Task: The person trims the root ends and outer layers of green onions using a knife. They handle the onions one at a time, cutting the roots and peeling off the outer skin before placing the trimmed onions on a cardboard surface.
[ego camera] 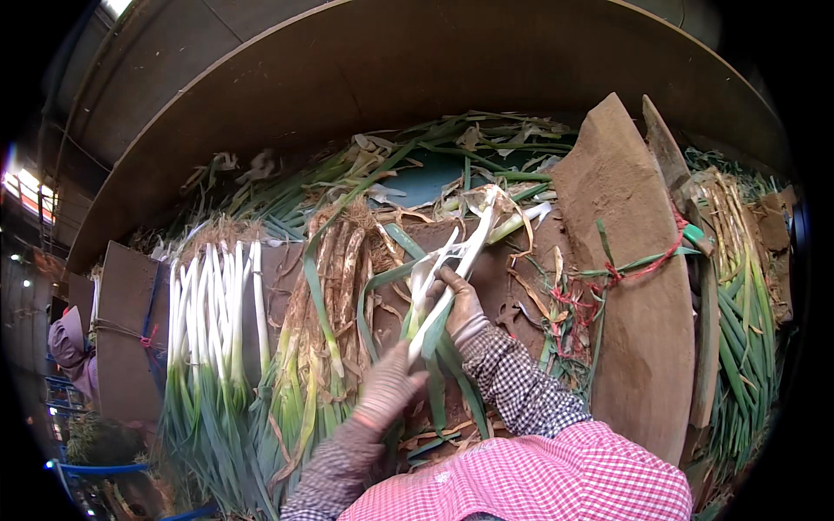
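Note:
My gloved right hand (459, 299) grips a green onion with a white stalk (479, 244), whose root end points up and away while its green leaves hang towards me; pale outer layers stand off the stalk. At the lower part of this stalk is my gloved left hand (389, 384), slightly blurred; whether its fingers are closed on anything is unclear. Left of the hands lies a pile of soil-stained green onions with brown, dry outer skins (335, 273). Farther left, onions with clean white stalks (215, 312) lie side by side, roots away from me.
Peeled leaves and skins (365, 159) heap along the far side below a curved wall (423, 65). Upright boards (625, 273) with red string stand at right, more onions (746, 338) beyond them. Another board (130, 325) stands at left, near a person in a hat (68, 345).

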Demonstrator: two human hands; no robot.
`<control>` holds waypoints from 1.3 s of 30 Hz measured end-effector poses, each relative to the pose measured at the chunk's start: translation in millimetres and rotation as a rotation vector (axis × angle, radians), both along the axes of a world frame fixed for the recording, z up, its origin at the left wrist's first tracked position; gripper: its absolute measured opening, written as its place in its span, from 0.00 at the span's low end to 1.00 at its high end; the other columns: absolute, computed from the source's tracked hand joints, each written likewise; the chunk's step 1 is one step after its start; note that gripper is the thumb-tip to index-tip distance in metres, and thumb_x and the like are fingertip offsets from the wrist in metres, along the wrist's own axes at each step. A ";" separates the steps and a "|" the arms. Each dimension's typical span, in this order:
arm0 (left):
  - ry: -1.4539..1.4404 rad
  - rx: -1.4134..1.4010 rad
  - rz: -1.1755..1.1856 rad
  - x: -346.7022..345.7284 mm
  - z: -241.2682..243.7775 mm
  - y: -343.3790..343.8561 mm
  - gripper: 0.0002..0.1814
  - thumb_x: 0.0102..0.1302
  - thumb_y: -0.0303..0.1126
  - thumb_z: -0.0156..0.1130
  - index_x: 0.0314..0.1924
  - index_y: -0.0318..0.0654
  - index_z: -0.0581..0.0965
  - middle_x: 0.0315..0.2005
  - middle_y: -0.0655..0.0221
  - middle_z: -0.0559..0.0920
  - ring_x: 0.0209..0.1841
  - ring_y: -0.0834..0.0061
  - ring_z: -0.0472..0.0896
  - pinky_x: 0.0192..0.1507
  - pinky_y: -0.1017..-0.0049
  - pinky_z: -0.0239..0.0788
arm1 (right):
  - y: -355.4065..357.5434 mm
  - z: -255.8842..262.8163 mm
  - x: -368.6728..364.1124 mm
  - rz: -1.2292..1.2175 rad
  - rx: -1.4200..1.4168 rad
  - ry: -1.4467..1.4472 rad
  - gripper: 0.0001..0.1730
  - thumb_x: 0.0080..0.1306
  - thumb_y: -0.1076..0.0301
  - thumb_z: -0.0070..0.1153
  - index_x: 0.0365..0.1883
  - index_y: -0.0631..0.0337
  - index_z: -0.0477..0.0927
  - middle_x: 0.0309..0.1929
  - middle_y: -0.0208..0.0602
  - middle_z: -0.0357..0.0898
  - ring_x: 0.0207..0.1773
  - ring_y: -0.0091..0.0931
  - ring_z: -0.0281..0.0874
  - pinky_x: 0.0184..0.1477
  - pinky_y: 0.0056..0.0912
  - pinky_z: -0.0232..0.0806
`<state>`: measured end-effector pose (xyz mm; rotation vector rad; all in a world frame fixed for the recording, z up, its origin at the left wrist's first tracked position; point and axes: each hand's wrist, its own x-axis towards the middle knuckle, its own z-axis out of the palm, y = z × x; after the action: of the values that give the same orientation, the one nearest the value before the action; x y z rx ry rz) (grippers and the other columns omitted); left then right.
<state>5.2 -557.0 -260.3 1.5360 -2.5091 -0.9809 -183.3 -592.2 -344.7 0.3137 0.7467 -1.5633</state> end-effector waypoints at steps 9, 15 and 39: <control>0.113 0.657 0.325 84.0 75.8 67.3 0.28 0.65 0.43 0.67 0.60 0.36 0.75 0.45 0.54 0.85 0.44 0.65 0.84 0.50 0.68 0.74 | -107.3 -27.8 -157.7 -0.020 -0.349 0.422 0.16 0.70 0.57 0.61 0.26 0.58 0.78 0.22 0.33 0.79 0.19 0.28 0.76 0.24 0.33 0.74; 0.448 0.441 1.042 211.3 148.1 93.2 0.21 0.59 0.31 0.71 0.52 0.40 0.77 0.32 0.74 0.79 0.27 0.85 0.72 0.29 0.81 0.66 | -216.3 152.8 -268.9 -0.250 -0.461 0.673 0.25 0.66 0.45 0.67 0.48 0.57 0.78 0.29 0.36 0.80 0.32 0.34 0.79 0.38 0.44 0.73; 0.864 0.571 0.806 22.2 -122.9 -73.0 0.23 0.61 0.33 0.64 0.54 0.29 0.78 0.40 0.60 0.84 0.38 0.67 0.82 0.44 0.68 0.75 | 148.7 15.9 -45.1 0.838 0.550 2.119 0.50 0.52 0.62 0.67 0.73 0.62 0.61 0.51 0.51 0.74 0.55 0.47 0.76 0.60 0.51 0.68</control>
<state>27.3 -629.9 -383.2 1.5022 -0.9513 -1.7195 -228.4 -443.5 -328.8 -1.3833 2.4160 -0.2834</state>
